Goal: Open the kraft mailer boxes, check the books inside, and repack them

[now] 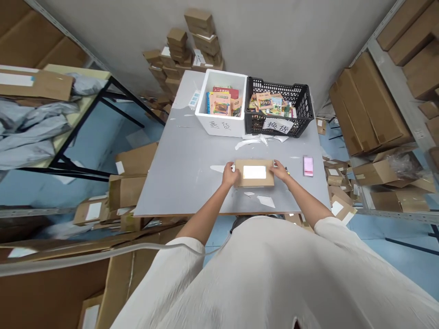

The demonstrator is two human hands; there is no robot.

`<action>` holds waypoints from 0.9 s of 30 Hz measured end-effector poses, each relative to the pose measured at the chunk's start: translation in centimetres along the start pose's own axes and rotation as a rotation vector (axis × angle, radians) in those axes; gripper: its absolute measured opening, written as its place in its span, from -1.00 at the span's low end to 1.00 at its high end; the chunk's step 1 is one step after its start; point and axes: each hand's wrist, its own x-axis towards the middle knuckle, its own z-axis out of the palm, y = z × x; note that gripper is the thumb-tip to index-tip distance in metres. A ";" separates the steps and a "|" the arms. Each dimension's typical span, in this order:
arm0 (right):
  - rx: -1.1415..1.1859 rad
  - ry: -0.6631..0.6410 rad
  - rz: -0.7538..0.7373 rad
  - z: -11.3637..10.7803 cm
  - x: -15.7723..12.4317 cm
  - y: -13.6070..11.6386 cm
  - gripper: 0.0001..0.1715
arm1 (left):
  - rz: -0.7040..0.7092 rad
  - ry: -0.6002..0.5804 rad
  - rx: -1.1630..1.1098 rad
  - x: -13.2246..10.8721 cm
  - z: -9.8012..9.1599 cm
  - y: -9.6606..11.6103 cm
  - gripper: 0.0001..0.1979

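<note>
View from above of a person in a pale top standing at a grey table [185,160]. A flat cardboard box [254,182] with a white label [254,172] lies on the table near its front edge, straight ahead of the person. The left hand [229,174] is closed over the box's left end and the right hand [279,171] over its right end, so the box is held between them while it rests on the table. The work looks to be at the stage of steadying or squaring up the box. Lifting or turning it would call for an even hold at both ends. A pink phone [308,165] lies just right of the right hand, and paper scraps [265,201] lie near the box. At the back stand a white tub [219,125] and a black crate [303,98], both holding colourful booklets. The label's print is washed out by glare, the fingertips are too small to make out, and anything under the box is hidden.
</note>
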 end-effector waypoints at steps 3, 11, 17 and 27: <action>0.068 0.005 0.031 0.6 -0.2 -0.8 0.01 | -0.060 -0.074 -0.035 0.7 0.4 0.4 -0.32; 0.092 0.166 0.010 0.1 -1.4 -1.4 0.01 | -0.010 -0.040 -0.083 1.2 1.0 2.2 -0.26; 0.070 0.304 0.008 0.5 -1.6 -1.4 -0.13 | 0.003 0.000 0.002 1.4 0.3 3.1 -0.36; -0.086 0.305 0.221 1.6 -2.9 0.8 -0.35 | -0.008 -0.136 0.089 2.0 0.2 -1.1 -0.43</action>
